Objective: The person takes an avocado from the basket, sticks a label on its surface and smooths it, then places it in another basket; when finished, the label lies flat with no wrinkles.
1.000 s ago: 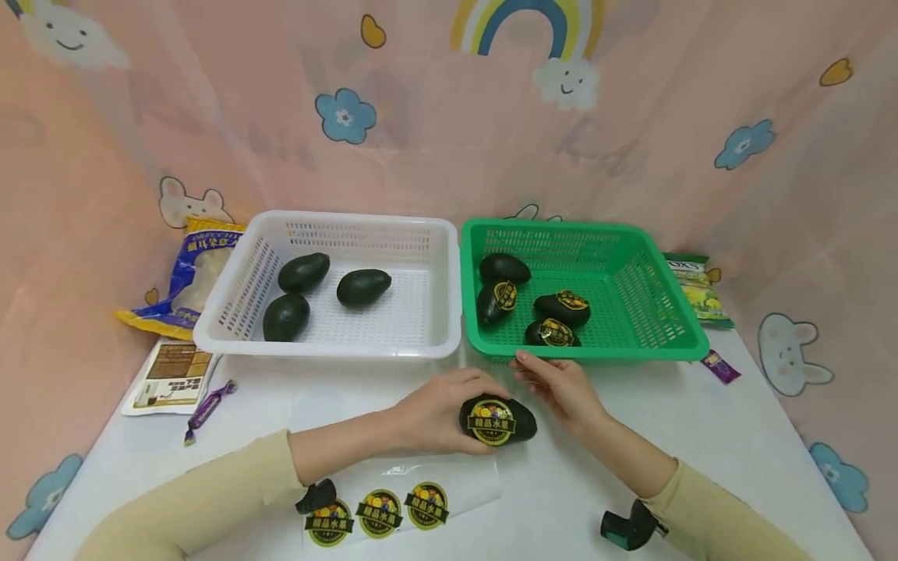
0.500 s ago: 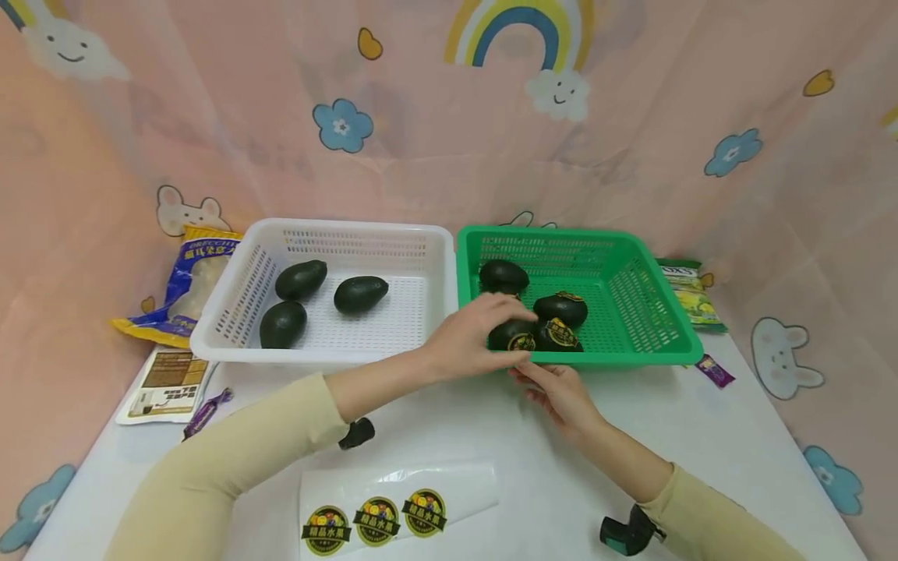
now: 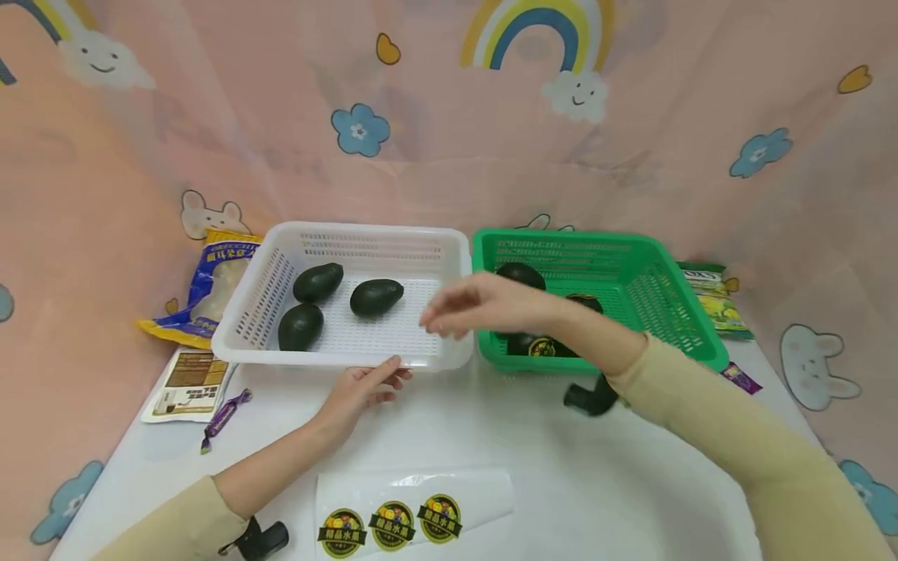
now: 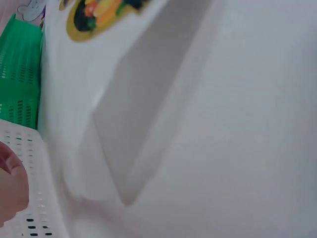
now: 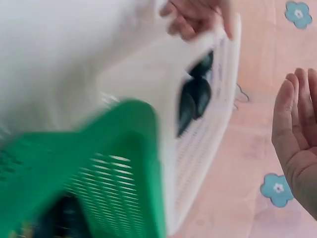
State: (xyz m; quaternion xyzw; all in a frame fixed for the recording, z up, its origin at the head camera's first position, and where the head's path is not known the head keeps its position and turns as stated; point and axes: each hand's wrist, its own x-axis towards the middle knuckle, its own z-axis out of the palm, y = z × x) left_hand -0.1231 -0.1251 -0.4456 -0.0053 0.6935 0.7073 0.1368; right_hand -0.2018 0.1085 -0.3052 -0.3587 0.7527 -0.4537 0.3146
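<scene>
My left hand (image 3: 358, 393) is at the front rim of the white basket (image 3: 337, 358), thumb tip on the rim and fingers loosely bent below it. Three dark green avocados sit in this basket: one at the back (image 3: 319, 282), one at the front left (image 3: 300, 327) and one at the middle (image 3: 376, 298). My right hand (image 3: 484, 304), holding nothing, reaches leftward over the gap between the baskets, its fingers relaxed over the white basket's right side. In the right wrist view my right hand (image 5: 297, 144) shows an open palm. Its forearm partly hides the green basket (image 3: 652, 362).
Several avocados lie in the green basket, one with a round gold-and-black sticker (image 3: 542, 347). A clear sheet with three such stickers (image 3: 391, 525) lies at the front. A blue-yellow bag (image 3: 210, 288), a white packet (image 3: 185, 386) and a purple candy (image 3: 226, 417) lie left.
My left hand put a stickered avocado into the green basket, let go and moved to the white basket's rim. My right hand left the green rim and swung up and left.
</scene>
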